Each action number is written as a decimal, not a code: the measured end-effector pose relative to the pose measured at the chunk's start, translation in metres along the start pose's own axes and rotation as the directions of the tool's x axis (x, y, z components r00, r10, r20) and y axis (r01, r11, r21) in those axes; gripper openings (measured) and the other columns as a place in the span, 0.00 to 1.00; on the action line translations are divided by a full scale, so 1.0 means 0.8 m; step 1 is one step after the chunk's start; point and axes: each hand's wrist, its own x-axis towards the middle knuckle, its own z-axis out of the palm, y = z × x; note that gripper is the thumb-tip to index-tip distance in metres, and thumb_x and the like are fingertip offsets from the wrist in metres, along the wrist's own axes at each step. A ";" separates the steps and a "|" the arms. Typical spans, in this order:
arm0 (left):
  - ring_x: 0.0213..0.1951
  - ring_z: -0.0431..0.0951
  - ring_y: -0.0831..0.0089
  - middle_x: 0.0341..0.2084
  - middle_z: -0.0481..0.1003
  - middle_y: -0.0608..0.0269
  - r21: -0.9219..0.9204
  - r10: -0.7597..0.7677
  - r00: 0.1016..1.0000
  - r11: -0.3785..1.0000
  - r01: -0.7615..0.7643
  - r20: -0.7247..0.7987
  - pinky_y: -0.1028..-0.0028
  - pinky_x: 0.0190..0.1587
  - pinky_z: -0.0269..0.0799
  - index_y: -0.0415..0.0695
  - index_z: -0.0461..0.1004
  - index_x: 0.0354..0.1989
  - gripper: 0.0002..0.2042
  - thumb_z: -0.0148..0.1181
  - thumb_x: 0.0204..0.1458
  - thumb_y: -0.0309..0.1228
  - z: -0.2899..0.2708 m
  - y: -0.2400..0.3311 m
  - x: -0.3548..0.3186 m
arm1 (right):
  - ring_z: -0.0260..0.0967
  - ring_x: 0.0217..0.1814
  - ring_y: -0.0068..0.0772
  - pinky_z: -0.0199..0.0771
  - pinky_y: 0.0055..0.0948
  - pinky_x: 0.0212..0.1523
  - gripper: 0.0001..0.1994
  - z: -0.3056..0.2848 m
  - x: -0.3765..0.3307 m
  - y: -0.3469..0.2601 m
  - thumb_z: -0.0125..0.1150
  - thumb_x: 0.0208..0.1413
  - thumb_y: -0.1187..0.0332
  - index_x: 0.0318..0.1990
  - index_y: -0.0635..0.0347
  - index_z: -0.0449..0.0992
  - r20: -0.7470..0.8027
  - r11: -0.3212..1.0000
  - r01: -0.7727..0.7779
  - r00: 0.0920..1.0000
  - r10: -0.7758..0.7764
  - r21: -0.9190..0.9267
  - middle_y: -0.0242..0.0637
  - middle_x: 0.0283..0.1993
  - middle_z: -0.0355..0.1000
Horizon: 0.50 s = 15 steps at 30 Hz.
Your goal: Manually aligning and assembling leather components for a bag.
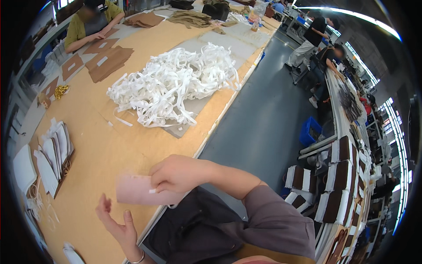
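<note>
My right hand [180,174] reaches in from the right, its fingers closed over a flat, pale pink panel [134,190] above the near edge of the table. A small white bit [152,191] shows at those fingertips; I cannot tell what it is. My left hand [118,226], with a bracelet at the wrist, is beside the panel's left end. Its fingers are spread and hold nothing. Farther up the table lies a large tangled heap of white ribbon [176,83].
The wooden-topped table [94,158] carries white and brown cut pieces [55,154] at left and brown panels [107,61] farther off. A co-worker [94,22] sits across. Right of the aisle [255,127] are a blue bin [311,132] and stacked brown-and-white bundles [336,176].
</note>
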 end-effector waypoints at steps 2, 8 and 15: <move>0.46 0.64 0.68 0.40 0.65 0.58 -0.051 0.219 0.969 0.973 -0.225 -0.112 0.71 0.51 0.60 0.37 0.59 0.57 0.28 0.61 0.47 0.29 -0.011 0.016 0.021 | 0.68 0.29 0.45 0.68 0.36 0.29 0.05 -0.004 0.021 -0.040 0.57 0.48 0.68 0.28 0.59 0.75 0.198 0.972 0.179 0.969 -0.148 -0.150 0.37 0.32 0.71; 0.46 0.64 0.73 0.43 0.62 0.63 -0.535 -0.191 0.960 0.843 0.054 -0.204 0.73 0.51 0.60 0.41 0.57 0.54 0.21 0.55 0.53 0.27 -0.001 -0.027 -0.021 | 0.69 0.28 0.42 0.69 0.34 0.29 0.06 -0.013 0.038 -0.065 0.54 0.53 0.69 0.37 0.58 0.73 0.021 0.948 0.220 0.975 -0.221 -0.228 0.39 0.33 0.70; 0.45 0.63 0.78 0.42 0.62 0.66 -0.599 -0.234 0.946 0.799 0.055 -0.225 0.77 0.51 0.58 0.45 0.56 0.51 0.16 0.51 0.56 0.25 0.042 -0.075 -0.044 | 0.63 0.28 0.16 0.65 0.18 0.27 0.07 -0.043 0.033 -0.108 0.47 0.59 0.76 0.42 0.62 0.70 0.003 0.850 0.003 1.000 -0.005 0.527 0.31 0.31 0.69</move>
